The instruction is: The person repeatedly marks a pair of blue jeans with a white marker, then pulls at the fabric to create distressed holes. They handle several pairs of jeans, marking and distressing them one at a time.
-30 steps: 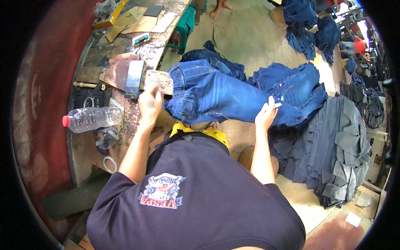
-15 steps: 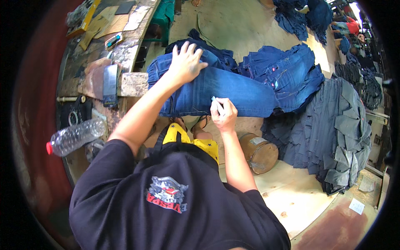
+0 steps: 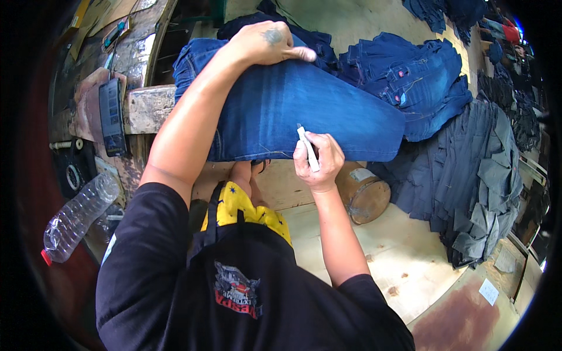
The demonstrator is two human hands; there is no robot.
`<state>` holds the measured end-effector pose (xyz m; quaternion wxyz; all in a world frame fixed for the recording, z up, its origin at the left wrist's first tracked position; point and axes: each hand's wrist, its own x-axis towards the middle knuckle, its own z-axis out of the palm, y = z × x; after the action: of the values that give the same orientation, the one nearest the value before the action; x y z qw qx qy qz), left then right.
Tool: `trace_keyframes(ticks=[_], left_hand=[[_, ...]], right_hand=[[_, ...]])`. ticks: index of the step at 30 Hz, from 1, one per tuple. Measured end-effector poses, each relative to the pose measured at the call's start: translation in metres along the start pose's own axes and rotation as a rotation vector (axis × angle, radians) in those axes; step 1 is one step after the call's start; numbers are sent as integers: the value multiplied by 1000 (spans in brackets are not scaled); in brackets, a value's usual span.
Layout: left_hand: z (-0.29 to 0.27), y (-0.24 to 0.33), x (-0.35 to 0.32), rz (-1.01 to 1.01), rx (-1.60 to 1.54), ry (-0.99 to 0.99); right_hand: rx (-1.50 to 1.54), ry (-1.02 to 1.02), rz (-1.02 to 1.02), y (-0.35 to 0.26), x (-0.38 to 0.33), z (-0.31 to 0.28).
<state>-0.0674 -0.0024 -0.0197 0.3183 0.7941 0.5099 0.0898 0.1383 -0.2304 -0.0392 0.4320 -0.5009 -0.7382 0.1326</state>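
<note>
Blue jeans (image 3: 304, 117) lie folded across a wooden block (image 3: 142, 108), which serves as ref. point. Left hand (image 3: 266, 44) rests palm-down on the jeans' far edge, fingers spread flat, pressing cloth, gripping nothing. Right hand (image 3: 319, 161) sits at the near hem, fingers pinching a white chalk stick (image 3: 308, 148), tip against the denim. Left of block: dark phone (image 3: 111, 114) on a worn bench. Below-left of block: clear plastic bottle (image 3: 76, 216), red cap. Right of block, past the jeans: another blue denim pile (image 3: 410, 82), a grey stack (image 3: 468, 181), and a round wooden stool (image 3: 363, 193) partly hidden under the jeans' edge.
</note>
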Motion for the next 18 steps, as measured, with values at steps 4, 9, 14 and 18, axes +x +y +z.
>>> trace_keyframes(ticks=[4, 9, 14, 18], left_hand=[[-23, -7, -24, 21, 9, -352], [-10, -6, -26, 74, -81, -153], [10, -8, -25, 274, 57, 200], [13, -8, -22, 148, 85, 167]], right_hand=[[-40, 23, -95, 6, -7, 2], [-106, 4, -132, 6, -9, 2], [-83, -22, -64, -5, 4, -1], [-65, -31, -51, -12, 24, 3]])
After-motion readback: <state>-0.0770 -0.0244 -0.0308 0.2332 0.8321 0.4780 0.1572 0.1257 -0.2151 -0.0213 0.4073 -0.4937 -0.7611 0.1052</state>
